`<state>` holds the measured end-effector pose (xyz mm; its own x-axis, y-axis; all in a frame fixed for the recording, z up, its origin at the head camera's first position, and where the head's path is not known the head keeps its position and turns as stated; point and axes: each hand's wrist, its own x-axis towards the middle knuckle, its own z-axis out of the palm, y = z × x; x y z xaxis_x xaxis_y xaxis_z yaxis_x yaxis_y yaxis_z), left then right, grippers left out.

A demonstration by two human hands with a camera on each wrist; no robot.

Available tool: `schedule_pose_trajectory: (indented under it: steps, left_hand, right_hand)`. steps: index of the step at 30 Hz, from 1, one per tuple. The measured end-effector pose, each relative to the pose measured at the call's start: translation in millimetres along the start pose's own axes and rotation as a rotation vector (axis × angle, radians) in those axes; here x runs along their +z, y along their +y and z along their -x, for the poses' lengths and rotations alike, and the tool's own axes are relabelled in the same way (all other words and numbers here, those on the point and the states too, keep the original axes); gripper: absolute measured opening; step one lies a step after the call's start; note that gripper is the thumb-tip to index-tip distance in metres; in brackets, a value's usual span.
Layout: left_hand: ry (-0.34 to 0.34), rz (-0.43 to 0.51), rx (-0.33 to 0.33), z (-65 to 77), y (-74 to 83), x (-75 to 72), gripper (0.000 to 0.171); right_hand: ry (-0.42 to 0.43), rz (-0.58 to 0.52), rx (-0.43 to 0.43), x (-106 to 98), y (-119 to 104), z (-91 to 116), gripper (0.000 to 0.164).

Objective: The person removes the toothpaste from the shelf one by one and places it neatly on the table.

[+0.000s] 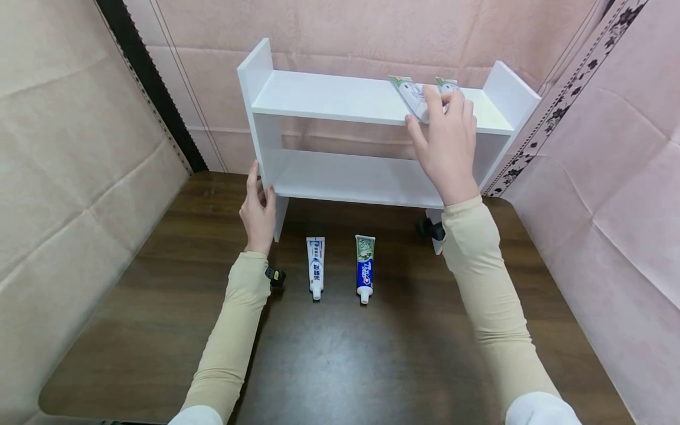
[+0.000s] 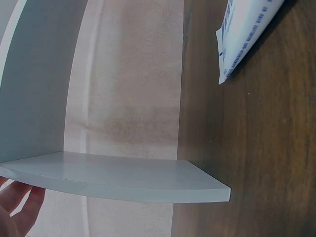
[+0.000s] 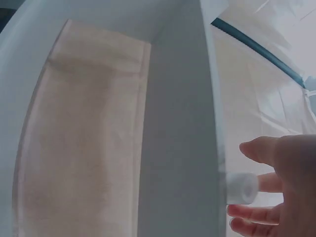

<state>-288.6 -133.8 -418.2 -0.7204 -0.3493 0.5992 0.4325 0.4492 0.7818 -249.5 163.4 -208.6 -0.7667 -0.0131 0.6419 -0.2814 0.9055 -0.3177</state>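
smooth matt shelf (image 1: 329,97), glossy wood-grain table (image 1: 329,366)

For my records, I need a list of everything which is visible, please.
Table: 1, brown, foreground
Shelf: 1, white, back of table
Upper tubes: 2, white with green, top board's right half
White tube: 1, white with blue, left on table
Blue tube: 1, blue and green, right of white tube
Cloth: count unclear, pink and cream, behind and beside table
Black strip: 1, black, back left
Floral strip: 1, black on white, right of shelf
Wrist devices: 2, black, wrists
Sleeves: 2, cream, both arms
Left hand: 1, bare, shelf's left side
Right hand: 1, bare, at upper tubes
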Motion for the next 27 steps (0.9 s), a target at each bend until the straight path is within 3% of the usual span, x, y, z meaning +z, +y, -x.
schedule_pose_trajectory:
  steps: [13, 27]
  left_hand:
    - [0.007, 0.004, 0.005, 0.8, -0.9, 1.7, 0.052]
    - [0.035, -0.004, 0.025, 1.4, -0.6, 2.4, 0.052]
  right_hand:
    - [0.037, 0.016, 0.018, 6.6, -1.8, -5.4, 0.028]
    - [0.081, -0.024, 0.010, 3.9, 1.9, 8.8, 0.029]
